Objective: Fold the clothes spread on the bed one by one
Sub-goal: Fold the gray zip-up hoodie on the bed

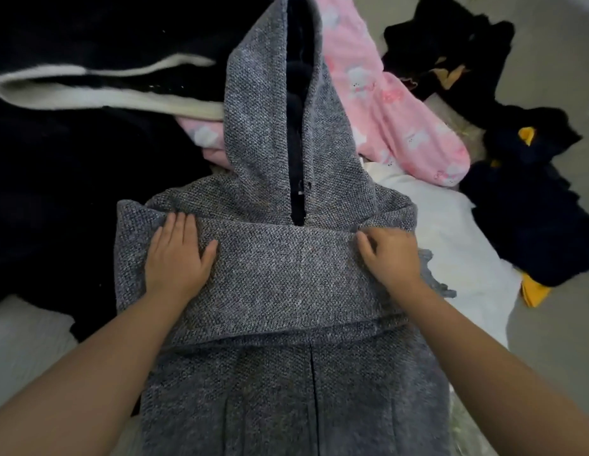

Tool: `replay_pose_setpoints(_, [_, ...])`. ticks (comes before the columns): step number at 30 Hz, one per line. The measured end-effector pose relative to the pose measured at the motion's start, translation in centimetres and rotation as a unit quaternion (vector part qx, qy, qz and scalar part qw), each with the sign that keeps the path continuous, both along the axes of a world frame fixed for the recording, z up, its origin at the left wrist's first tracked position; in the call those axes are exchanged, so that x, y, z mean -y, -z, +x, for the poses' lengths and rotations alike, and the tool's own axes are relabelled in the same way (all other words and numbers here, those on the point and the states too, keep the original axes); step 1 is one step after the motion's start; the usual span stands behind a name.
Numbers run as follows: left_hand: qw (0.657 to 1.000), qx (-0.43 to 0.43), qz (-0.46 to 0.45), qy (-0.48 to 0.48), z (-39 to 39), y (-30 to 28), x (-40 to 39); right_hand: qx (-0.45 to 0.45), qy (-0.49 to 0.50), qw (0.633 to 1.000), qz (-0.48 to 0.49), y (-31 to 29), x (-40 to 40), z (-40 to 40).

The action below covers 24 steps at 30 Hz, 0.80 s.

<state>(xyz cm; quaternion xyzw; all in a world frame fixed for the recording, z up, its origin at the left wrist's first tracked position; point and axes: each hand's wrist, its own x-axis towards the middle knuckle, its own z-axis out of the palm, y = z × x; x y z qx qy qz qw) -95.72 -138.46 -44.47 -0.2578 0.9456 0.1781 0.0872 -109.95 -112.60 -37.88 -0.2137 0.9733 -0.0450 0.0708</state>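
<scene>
Bed (546, 340) surface: left hand (178, 255) flat and right hand (390, 255) pinching the grey hoodie's (280, 268) folded band; hood extends beyond both.

hoodie (280, 264) mid-bed — pajamas (395, 103) behind-right, blanket (89, 90) left

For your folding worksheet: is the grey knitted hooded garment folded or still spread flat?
Partly folded: a band of the grey knitted hooded garment lies doubled across its chest; hood and lower body remain spread.
</scene>
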Motion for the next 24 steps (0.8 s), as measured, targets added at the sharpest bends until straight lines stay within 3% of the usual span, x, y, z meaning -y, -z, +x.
replay_pose_setpoints(3, [0.998, -0.062, 0.016, -0.009, -2.9, -1.0, 0.4, -0.014, 0.02, 0.998, -0.063, -1.6, 3.7, -4.0])
replay_pose_setpoints(6, [0.999, -0.032, 0.018, -0.008, -4.2, -0.3, 0.9, 0.029, 0.057, 0.992, -0.113, -1.9, 7.7, -7.8])
replay_pose_setpoints(10, [1.0, -0.017, 0.005, -0.001, -4.1, 1.9, 1.3, 0.06, 0.117, 0.983, -0.127, -0.9, 11.7, -11.6])
replay_pose_setpoints(15, [1.0, -0.029, 0.009, 0.006, -4.7, 2.2, 1.6, 0.137, 0.203, 0.969, -0.029, 1.0, 13.4, -14.6])
replay_pose_setpoints(18, [1.0, -0.018, 0.007, 0.011, -4.9, 2.3, 1.7, 0.144, 0.286, 0.943, -0.092, 1.5, 13.5, -14.7])
replay_pose_setpoints(21, [1.0, -0.017, -0.004, 0.011, -4.9, 2.6, 1.7, 0.098, 0.275, 0.951, -0.105, 0.3, 13.8, -13.9])
replay_pose_setpoints(24, [1.0, -0.009, -0.017, 0.023, -5.0, 2.7, 1.8, 0.092, 0.25, 0.946, -0.187, -1.6, 13.1, -11.7])
